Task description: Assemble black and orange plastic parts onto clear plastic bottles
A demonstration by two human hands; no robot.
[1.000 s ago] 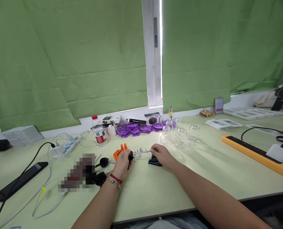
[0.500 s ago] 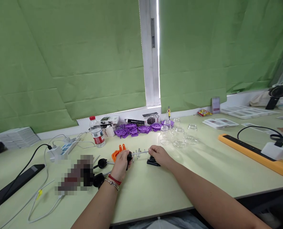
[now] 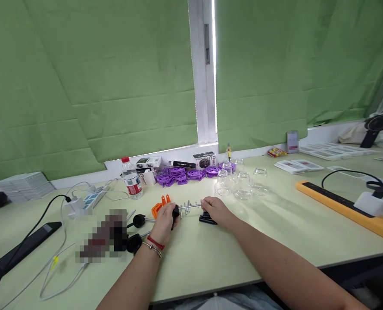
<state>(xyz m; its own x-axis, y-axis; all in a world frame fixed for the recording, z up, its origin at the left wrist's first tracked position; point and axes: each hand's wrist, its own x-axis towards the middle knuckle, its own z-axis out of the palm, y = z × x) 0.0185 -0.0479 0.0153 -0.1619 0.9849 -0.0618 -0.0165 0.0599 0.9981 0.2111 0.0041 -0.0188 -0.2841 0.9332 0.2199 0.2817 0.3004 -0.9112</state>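
My left hand [image 3: 165,221] is closed round a black part [image 3: 175,212] from which a thin metal rod [image 3: 191,206] runs to the right. The fingers of my right hand [image 3: 214,209] pinch the rod's far end. Several short metal pins [image 3: 187,209] lie behind the rod. Beneath and beside my right hand are black cylindrical pieces [image 3: 207,218]. Orange parts [image 3: 157,209] lie just behind my left hand. Left of my left wrist are two black round pieces [image 3: 138,221] with metal rods.
A water bottle [image 3: 132,181], purple parts [image 3: 195,174] and clear glass jars [image 3: 243,185] stand towards the window. An orange and black power strip [image 3: 343,206] lies at the right. At the left are cables, a dark tablet [image 3: 23,249] and a white power strip [image 3: 96,198].
At the right edge, another person's hand has gone out of view. My two hands and the rod have hardly moved.
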